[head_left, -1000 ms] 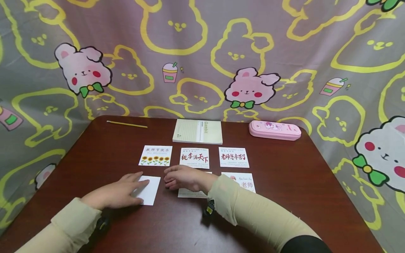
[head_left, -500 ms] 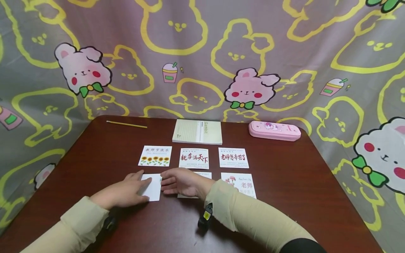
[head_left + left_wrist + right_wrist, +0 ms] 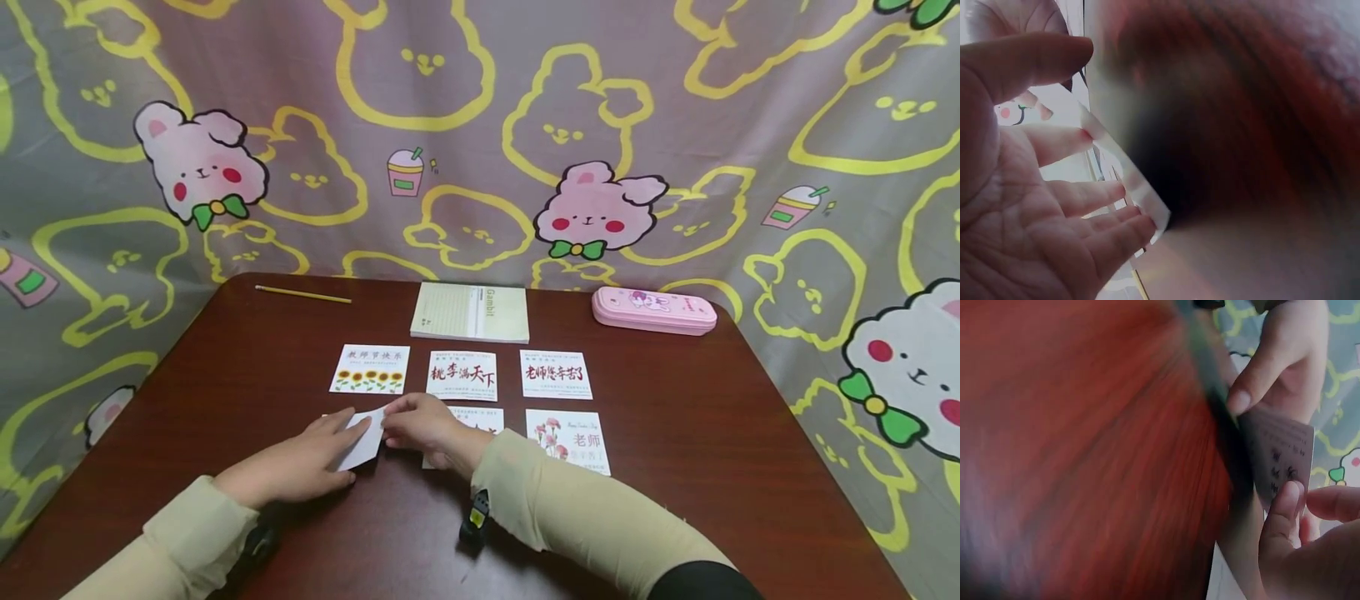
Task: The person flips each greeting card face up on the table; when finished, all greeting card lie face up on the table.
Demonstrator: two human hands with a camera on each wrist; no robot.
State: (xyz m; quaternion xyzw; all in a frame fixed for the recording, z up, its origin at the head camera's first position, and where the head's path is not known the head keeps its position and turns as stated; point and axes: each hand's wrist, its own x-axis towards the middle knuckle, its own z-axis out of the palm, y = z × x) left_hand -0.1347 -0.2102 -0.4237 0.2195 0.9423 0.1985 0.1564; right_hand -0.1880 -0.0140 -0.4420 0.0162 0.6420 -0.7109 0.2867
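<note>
A small square card point(image 3: 363, 440) stands tilted between my two hands, its blank white back facing up in the head view. My right hand point(image 3: 429, 429) pinches its right edge between thumb and fingers. Dark printed characters show on the card's other face point(image 3: 1282, 447) in the right wrist view. My left hand point(image 3: 303, 457) lies along the card's left part with fingers extended, covering some of it. Seen from the left wrist, the left fingers point(image 3: 1100, 197) reach to the card's pale edge point(image 3: 1138, 184). Beneath my right forearm, another printed card point(image 3: 483, 419) is partly hidden.
Behind my hands lie a sunflower card point(image 3: 370, 369) and two red-lettered cards point(image 3: 462, 377) point(image 3: 557, 375). A carnation card point(image 3: 567, 442) lies to the right. Farther back are a yellow pencil point(image 3: 303, 294), a notebook point(image 3: 469, 312) and a pink pencil case point(image 3: 654, 311), before a patterned curtain point(image 3: 465, 150).
The card slid a little to the right with my left hand, then its right side tilted up off the table. My right hand closed from relaxed fingers into a pinch on its edge.
</note>
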